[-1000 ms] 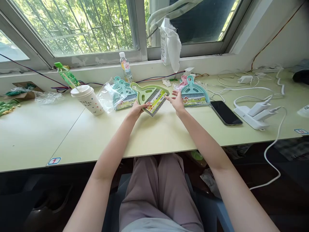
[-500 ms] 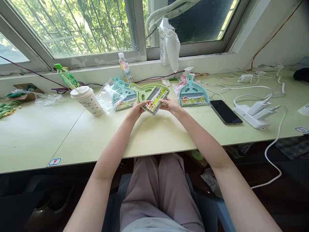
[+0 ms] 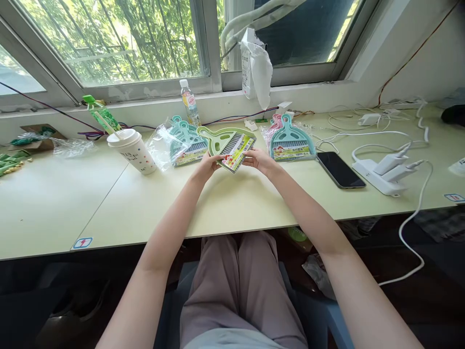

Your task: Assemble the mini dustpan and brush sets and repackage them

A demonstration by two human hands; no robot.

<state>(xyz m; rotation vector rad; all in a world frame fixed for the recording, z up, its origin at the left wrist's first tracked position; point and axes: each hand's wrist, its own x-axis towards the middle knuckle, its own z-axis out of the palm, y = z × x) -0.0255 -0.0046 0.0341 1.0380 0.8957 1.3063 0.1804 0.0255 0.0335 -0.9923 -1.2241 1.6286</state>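
Between my two hands is a green dustpan and brush set (image 3: 222, 140) with a printed yellow label, tilted above the table (image 3: 232, 203). My left hand (image 3: 209, 164) is closed on its lower left edge. On the right edge, by the bristles and label, my right hand (image 3: 257, 159) is closed too. To the left lies a blue-green dustpan set (image 3: 187, 140), partly under clear plastic wrap (image 3: 160, 145). Another blue-green dustpan set (image 3: 290, 138) lies right of my right hand, with a pink one (image 3: 275, 122) partly hidden behind it.
At left stand a white paper cup (image 3: 132, 150) with a straw and a green-capped bottle (image 3: 101, 114). A clear bottle (image 3: 190, 103) is by the wall. At right are a black phone (image 3: 340, 169), a white power strip (image 3: 379, 177) and loose white cables (image 3: 423, 194).
Both hands keep hold of the green dustpan set, which has barely moved. The whole view has shifted very slightly.
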